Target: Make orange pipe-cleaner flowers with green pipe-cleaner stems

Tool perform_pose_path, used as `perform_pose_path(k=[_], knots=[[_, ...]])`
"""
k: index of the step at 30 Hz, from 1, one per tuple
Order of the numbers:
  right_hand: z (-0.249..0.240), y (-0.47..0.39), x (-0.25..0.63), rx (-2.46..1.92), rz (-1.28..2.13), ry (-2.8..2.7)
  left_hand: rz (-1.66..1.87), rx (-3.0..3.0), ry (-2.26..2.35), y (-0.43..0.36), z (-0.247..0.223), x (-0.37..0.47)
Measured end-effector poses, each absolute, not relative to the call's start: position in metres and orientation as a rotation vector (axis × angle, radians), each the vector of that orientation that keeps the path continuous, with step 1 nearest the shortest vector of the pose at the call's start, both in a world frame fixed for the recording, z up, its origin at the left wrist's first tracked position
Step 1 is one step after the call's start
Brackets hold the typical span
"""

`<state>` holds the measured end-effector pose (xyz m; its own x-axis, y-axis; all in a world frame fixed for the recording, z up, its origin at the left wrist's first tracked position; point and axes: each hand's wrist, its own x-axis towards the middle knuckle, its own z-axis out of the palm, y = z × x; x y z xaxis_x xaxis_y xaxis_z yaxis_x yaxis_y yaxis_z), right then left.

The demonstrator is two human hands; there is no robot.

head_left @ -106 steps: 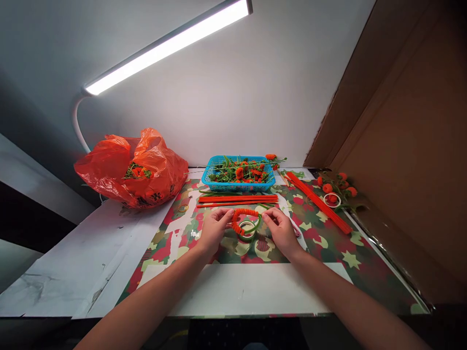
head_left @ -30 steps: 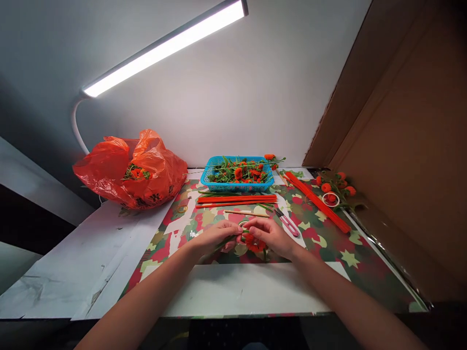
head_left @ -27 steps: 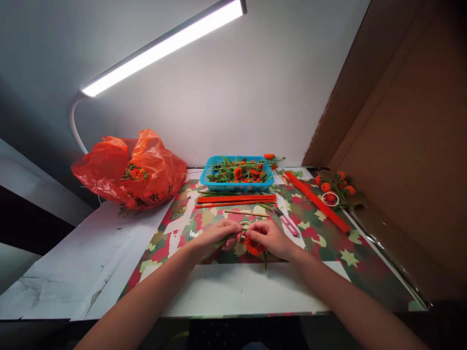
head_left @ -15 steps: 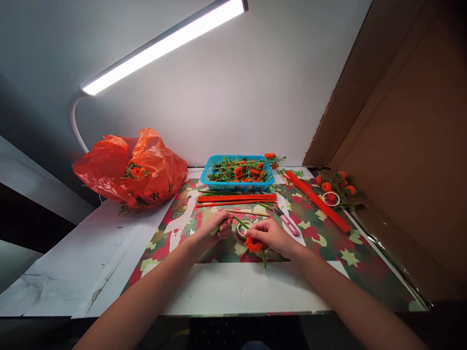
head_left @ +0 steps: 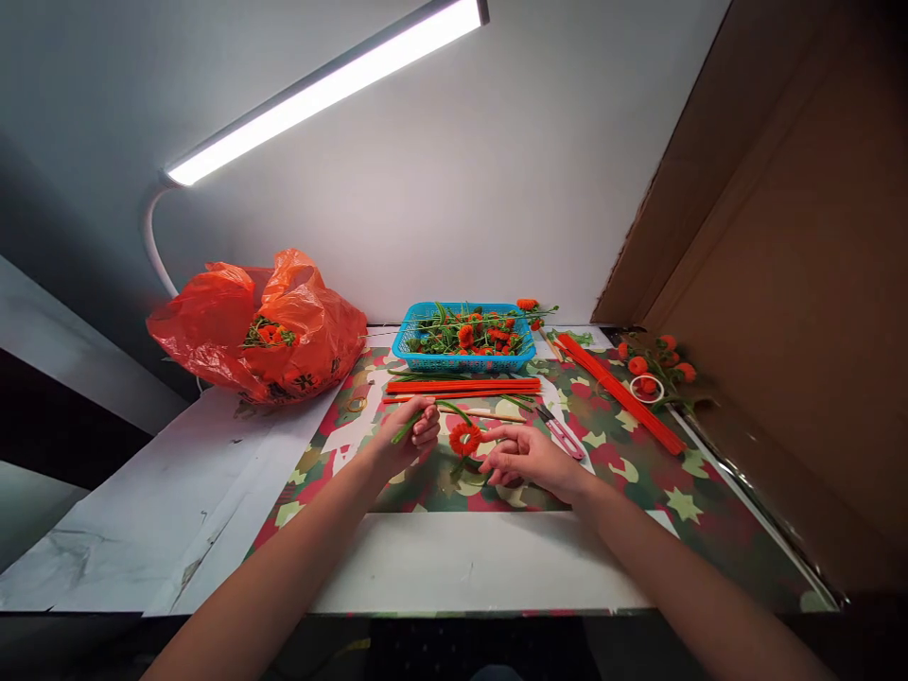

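My left hand (head_left: 415,430) is closed around the green fuzzy stem (head_left: 454,407) of a pipe-cleaner flower. The stem arches right and down to the flower's ring-shaped orange head (head_left: 465,439), which has a pale centre. A short green piece hangs below the head. My right hand (head_left: 517,456) is beside the head, its index fingertip at the petals' right edge and its other fingers loosely bent. I see nothing held in it. Behind the flower, a thin wooden stick (head_left: 497,415) lies on the patterned mat (head_left: 418,497). Pink-handled thread snips (head_left: 564,438) lie to the right.
A blue basket (head_left: 464,363) of orange flowers stands at the back. Bundles of orange pipe cleaners (head_left: 464,386) lie before it and to the right. A red plastic bag (head_left: 319,331) sits left under a lit lamp (head_left: 333,90). More flowers (head_left: 638,364) and a white ring (head_left: 647,389) lie right.
The flower head has moved up and left and turned its centre towards me. My right hand has loosened from its pinch at the flower. The left hand has shifted slightly left, still holding the stem.
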<state>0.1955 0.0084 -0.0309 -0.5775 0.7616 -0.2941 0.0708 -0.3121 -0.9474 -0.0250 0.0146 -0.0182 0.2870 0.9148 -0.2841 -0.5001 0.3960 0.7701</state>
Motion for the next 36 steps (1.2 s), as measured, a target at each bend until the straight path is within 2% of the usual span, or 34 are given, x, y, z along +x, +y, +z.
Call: perform_pose_path(k=[11,16,20,24,36], knots=[[-0.028,0.004,0.19,-0.996,1.856,-1.553,1.022,0.564,0.741,0.012,-0.018,-0.018],[-0.028,0.003,0.189,-0.958,1.945,-1.482,1.021,0.583,0.748,0.012,-0.017,-0.02],[-0.028,0.006,0.189,-0.894,1.969,-1.265,0.862,0.683,0.707,0.011,-0.015,-0.027],[-0.026,0.007,0.192,-0.829,1.889,-1.287,0.645,0.812,0.716,0.009,-0.019,-0.028],[-0.024,0.009,0.196,-0.717,2.221,-1.228,0.612,1.07,0.718,0.001,-0.026,-0.013]])
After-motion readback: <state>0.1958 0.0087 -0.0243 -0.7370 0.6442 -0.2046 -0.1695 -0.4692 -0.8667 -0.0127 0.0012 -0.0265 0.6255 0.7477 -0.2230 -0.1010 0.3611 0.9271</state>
